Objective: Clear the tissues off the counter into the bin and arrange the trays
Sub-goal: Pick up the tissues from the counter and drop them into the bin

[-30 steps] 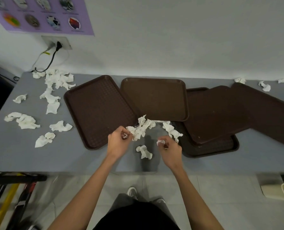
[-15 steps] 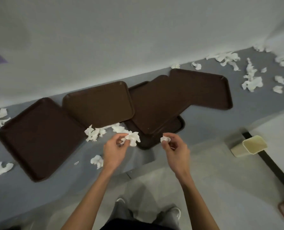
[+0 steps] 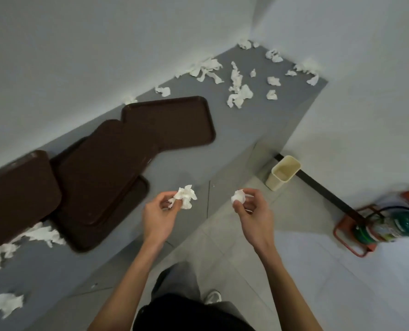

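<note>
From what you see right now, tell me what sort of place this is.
Probably a canteen or cafeteria tray-return corner: brown serving trays piled on a grey counter, a small bin on the tiled floor beside it.

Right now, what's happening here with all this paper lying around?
A person is clearing tissues off a grey counter. The left hand holds a crumpled tissue and the right hand holds a smaller wad, both past the counter's edge. A cream bin stands on the floor to the right, with nothing visible inside. Many tissues lie scattered in the far corner and at the near left. The brown trays lie overlapped, not yet arranged.
</note>
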A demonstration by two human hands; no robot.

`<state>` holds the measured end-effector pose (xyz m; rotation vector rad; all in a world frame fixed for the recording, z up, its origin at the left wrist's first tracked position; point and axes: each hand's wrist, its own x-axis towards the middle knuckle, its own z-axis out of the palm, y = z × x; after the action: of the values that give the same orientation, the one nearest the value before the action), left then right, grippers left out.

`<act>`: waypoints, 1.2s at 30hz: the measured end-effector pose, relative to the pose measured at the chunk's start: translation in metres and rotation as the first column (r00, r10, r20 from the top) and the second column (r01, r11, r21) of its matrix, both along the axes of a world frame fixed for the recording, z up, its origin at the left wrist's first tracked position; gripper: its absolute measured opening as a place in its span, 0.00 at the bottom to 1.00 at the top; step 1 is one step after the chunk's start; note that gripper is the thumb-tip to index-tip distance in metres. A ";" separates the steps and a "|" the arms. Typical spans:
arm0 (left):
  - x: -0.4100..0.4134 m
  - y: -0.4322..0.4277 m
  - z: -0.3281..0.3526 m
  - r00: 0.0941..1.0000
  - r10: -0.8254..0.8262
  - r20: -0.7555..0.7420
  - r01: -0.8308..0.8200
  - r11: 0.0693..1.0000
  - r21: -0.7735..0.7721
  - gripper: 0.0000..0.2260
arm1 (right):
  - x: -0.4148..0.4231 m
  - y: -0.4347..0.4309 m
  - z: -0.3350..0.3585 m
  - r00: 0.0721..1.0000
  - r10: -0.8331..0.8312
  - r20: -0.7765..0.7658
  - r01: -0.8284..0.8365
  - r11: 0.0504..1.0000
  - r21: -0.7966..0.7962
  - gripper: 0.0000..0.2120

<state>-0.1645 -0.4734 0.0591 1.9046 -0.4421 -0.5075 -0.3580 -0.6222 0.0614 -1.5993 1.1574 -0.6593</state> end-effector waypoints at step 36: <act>-0.168 -0.697 -0.227 0.947 -0.238 -0.215 0.294 0.911 0.289 0.06 | -0.168 -0.642 -0.249 0.937 -0.097 -0.335 0.180 0.958 0.225 0.12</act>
<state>-0.3326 -1.1700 -0.1677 2.0937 -0.5334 -0.9716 -0.5263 -1.2644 -0.1872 -1.4465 1.5425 -0.3265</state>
